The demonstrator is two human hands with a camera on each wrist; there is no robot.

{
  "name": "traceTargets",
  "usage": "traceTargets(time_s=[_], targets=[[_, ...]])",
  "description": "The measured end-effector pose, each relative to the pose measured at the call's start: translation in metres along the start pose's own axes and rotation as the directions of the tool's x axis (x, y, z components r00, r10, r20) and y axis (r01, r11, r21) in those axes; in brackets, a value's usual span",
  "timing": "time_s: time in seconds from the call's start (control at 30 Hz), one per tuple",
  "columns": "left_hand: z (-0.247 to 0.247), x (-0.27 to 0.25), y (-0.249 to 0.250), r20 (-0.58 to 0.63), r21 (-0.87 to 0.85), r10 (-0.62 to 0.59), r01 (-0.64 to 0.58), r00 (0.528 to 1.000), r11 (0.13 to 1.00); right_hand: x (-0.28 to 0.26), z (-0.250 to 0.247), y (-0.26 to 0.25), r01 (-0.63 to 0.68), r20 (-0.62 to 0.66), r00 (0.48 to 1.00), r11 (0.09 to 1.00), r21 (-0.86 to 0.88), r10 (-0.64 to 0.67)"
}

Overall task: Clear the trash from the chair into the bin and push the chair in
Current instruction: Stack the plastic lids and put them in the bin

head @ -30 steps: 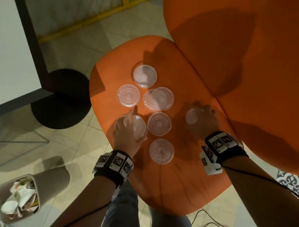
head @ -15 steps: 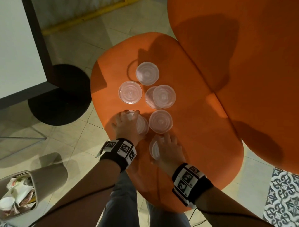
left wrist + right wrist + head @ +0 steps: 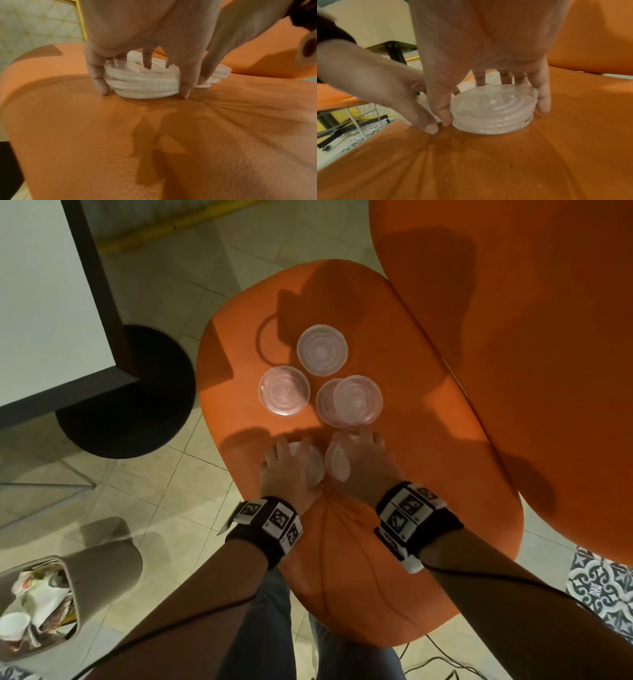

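We are mid-gathering on the orange upholstered chair seat (image 3: 445, 460). The beige bin of paper trash (image 3: 102, 570) waits at seven o'clock. Our left hand (image 3: 287, 474) clasps one small stack of clear round plastic lids (image 3: 142, 83), our right hand (image 3: 363, 467) another (image 3: 493, 108). Four loose lids (image 3: 322, 354) remain at twelve o'clock; next we judge: collect those.

- The left hand (image 3: 291, 470) reaches down toward 12 o'clock, palm down, fingers (image 3: 97, 75) curled, tips pressing on the surface below.
- The right hand (image 3: 363, 463) lies just beside it at 3 o'clock, palm down, fingers (image 3: 542, 97) and thumb curved in a clasp.
- Both forearms (image 3: 212, 594) wear black wristbands (image 3: 270, 522) with square markers.
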State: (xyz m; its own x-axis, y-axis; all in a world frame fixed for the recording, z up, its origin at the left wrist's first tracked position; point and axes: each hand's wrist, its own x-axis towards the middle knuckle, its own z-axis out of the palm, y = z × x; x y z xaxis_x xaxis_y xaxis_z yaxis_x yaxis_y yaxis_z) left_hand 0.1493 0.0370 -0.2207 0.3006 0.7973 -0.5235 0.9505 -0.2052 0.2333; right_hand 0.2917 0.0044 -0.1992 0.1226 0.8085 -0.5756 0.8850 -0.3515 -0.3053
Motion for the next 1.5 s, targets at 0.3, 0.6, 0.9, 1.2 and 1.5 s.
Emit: traceTargets(time_s=[0.3, 0.6, 0.9, 1.2, 1.5], targets=[[-0.069, 0.062, -0.021, -0.295, -0.009, -0.057, 0.057, 0.954, 0.998, 0.017, 0.010, -0.004, -0.017, 0.032, 0.999, 0.993, -0.113, 0.021], [-0.072, 0.108, -0.006, -0.086, 0.125, 0.090, -0.079, 0.992, 0.989, 0.008, 0.017, 0.005, -0.101, -0.059, 0.993, 0.995, -0.007, 0.101], [-0.064, 0.080, -0.015, -0.089, 0.184, 0.211, -0.192, 0.974, 0.964, 0.008, -0.008, 0.026, -0.218, -0.070, 0.972, 0.974, 0.065, 0.223], [-0.116, 0.142, 0.045, -0.062, 0.207, 0.478, -0.457, 0.876, 0.865, 0.072, -0.080, 0.029, -0.117, -0.240, 0.958, 0.977, 0.177, 0.158], [-0.112, 0.171, 0.043, 0.171, 0.421, 0.470, -0.495, 0.866, 0.760, 0.113, -0.074, 0.028, -0.117, -0.098, 0.988, 0.993, -0.006, 0.116]])
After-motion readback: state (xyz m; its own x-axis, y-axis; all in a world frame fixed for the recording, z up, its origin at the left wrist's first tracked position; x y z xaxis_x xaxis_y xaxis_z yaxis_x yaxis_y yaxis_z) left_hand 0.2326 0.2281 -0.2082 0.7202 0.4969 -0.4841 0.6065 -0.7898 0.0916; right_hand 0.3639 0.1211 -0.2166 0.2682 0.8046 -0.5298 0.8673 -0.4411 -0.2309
